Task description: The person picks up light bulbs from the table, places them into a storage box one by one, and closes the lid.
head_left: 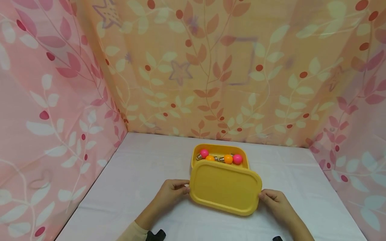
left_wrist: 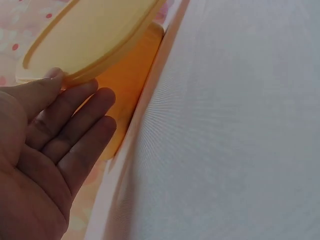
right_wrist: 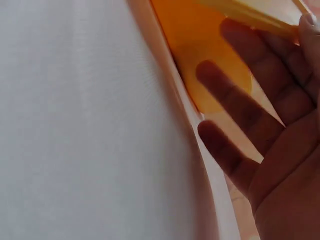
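Note:
A yellow lid (head_left: 225, 188) is held between my two hands, tilted and overlapping the near part of a yellow plastic box (head_left: 219, 146) in the head view. My left hand (head_left: 172, 194) pinches the lid's left end between thumb and fingers. At the opposite end, my right hand (head_left: 275, 202) pinches the edge likewise; its other fingers spread below the lid in the right wrist view. Inside the box lie pink bulbs (head_left: 237, 159) and orange bulbs (head_left: 228, 159) with metal screw bases. The lid hides the box's front side in the head view.
A white cloth (head_left: 144, 167) covers the table beneath the box. Patterned curtains stand around it: an orange one (head_left: 169, 110) behind and pink ones (head_left: 69, 110) at both sides. Black wrist straps (head_left: 155, 235) show at the lower edge.

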A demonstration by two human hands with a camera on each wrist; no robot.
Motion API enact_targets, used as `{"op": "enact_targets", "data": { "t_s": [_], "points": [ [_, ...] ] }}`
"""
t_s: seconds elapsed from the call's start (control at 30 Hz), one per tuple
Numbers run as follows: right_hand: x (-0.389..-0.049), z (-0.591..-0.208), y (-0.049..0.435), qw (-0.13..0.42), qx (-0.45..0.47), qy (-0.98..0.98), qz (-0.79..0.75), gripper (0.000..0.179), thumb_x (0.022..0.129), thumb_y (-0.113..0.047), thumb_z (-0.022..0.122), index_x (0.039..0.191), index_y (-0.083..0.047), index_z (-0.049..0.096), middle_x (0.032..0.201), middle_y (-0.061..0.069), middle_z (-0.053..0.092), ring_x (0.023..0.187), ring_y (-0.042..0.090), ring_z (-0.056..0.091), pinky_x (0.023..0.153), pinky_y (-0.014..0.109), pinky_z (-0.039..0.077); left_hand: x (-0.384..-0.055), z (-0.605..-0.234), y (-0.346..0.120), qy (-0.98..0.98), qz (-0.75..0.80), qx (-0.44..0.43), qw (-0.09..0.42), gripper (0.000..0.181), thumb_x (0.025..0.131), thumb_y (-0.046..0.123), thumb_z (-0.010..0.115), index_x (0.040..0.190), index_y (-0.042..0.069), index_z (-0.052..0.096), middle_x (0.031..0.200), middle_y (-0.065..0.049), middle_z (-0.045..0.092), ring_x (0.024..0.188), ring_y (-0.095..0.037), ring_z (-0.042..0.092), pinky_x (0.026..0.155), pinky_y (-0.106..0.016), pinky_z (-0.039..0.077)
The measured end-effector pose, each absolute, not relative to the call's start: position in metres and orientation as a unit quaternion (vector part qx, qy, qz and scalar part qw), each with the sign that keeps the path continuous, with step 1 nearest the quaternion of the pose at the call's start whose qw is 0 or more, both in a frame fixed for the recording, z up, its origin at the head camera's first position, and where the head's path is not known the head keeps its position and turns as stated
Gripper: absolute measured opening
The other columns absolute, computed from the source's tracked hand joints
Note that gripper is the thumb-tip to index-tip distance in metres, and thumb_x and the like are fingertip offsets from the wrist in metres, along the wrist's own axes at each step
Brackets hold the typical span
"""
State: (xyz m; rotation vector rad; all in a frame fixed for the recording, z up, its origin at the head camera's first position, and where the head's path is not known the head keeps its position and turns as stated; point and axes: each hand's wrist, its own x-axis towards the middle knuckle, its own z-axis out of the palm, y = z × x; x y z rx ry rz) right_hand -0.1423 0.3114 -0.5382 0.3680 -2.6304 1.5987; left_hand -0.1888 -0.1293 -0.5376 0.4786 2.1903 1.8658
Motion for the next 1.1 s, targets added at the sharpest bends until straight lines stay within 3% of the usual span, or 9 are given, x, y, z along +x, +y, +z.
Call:
{"op": "enact_targets", "data": {
  "t_s": [0.17,0.33,0.5,0.63,0.9,1.1],
  "points": [
    [-0.142,-0.534,0.307,0.046,0.128,-0.829,0.542,0.02,0.103,-0.003,0.058,0.089,-0.006,0.072,0.082,-0.005,0.071,0.078,0.011,0.064,0.072,0.02,0.054,-0.19,-0.539,-0.129,0.724,0.662,0.149,0.129,0.033,0.091,0.011,0.078,0.121,-0.002,0.074,0.095,-0.012,0.078,0.086,-0.013,0.074,0.081,-0.032,0.064],
    [-0.142,-0.528,0.306,0.055,0.14,-0.781,0.606,0.01,0.103,0.003,0.055,0.109,0.005,0.062,0.087,-0.002,0.075,0.08,0.008,0.069,0.074,0.022,0.06,-0.192,-0.539,-0.129,0.699,0.683,0.155,0.145,0.034,0.091,0.008,0.077,0.122,-0.006,0.072,0.094,-0.012,0.078,0.087,-0.013,0.075,0.083,-0.034,0.064],
    [-0.144,-0.525,0.306,0.047,0.164,-0.723,0.67,0.04,0.101,0.01,0.054,0.139,0.002,0.045,0.091,-0.001,0.074,0.087,0.006,0.069,0.081,0.021,0.06,-0.193,-0.536,-0.13,0.685,0.697,0.145,0.155,0.035,0.091,0.01,0.078,0.122,-0.005,0.071,0.098,-0.014,0.078,0.091,-0.017,0.076,0.086,-0.038,0.064],
    [-0.145,-0.524,0.307,0.051,0.173,-0.738,0.65,0.063,0.096,0.012,0.06,0.154,0.001,0.036,0.097,0.003,0.072,0.092,0.007,0.069,0.084,0.021,0.06,-0.193,-0.535,-0.13,0.677,0.708,0.136,0.15,0.038,0.092,0.01,0.077,0.126,-0.006,0.069,0.101,-0.014,0.078,0.093,-0.017,0.076,0.088,-0.04,0.063],
    [-0.143,-0.524,0.309,0.046,0.223,-0.78,0.583,0.087,0.087,0.015,0.07,0.161,-0.003,0.028,0.106,0.013,0.068,0.101,0.017,0.067,0.092,0.021,0.055,-0.192,-0.534,-0.13,0.704,0.683,0.174,0.085,0.056,0.09,0.013,0.079,0.142,0.006,0.061,0.109,-0.015,0.077,0.098,-0.014,0.073,0.086,-0.023,0.061],
    [-0.14,-0.526,0.314,0.029,0.257,-0.786,0.562,0.096,0.082,0.015,0.075,0.162,-0.002,0.024,0.113,0.011,0.064,0.107,0.015,0.066,0.099,0.017,0.051,-0.192,-0.535,-0.132,0.665,0.707,0.202,0.13,0.064,0.088,0.006,0.079,0.147,0.006,0.055,0.139,-0.017,0.064,0.118,-0.029,0.069,0.095,-0.031,0.06]
  ]
}}
